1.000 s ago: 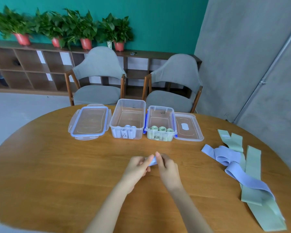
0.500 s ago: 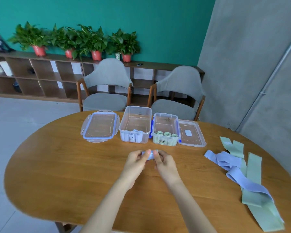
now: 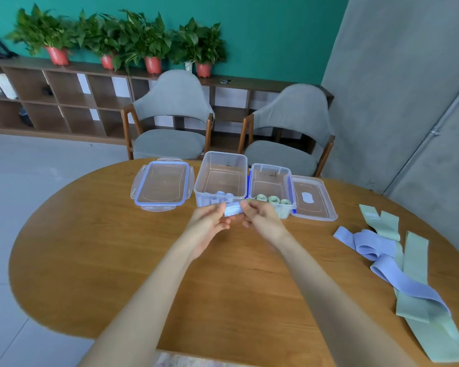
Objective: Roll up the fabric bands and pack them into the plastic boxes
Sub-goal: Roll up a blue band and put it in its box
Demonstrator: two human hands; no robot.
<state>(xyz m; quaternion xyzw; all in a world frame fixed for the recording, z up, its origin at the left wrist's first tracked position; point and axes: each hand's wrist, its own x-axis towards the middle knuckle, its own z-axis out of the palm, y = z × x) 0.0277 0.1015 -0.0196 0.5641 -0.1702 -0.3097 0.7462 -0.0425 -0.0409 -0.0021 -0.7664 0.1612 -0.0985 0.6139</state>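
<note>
A rolled blue band (image 3: 232, 209) is held up between both hands, just in front of the two open boxes near the far edge of the surface (image 3: 96, 260). The left hand (image 3: 207, 223) is closed on the roll's left end with thumb and fingertips; the right hand (image 3: 260, 215) is pinched on its right end. The roll is lifted clear of the wood, right at the near wall of the left box (image 3: 221, 178). Inside that box, a couple of blue rolls (image 3: 222, 195) are seen standing against the near wall. In the right box (image 3: 272, 185), touching the first, three green rolls (image 3: 273, 200) are lined along its near wall. One lid (image 3: 161, 185) is laid flat just left of the boxes, and a second lid (image 3: 313, 198) flat on their right. Toward the right edge of the surface, loose blue bands (image 3: 382, 256) are draped over loose green bands (image 3: 414, 263), all unrolled and well apart from the hands.
</note>
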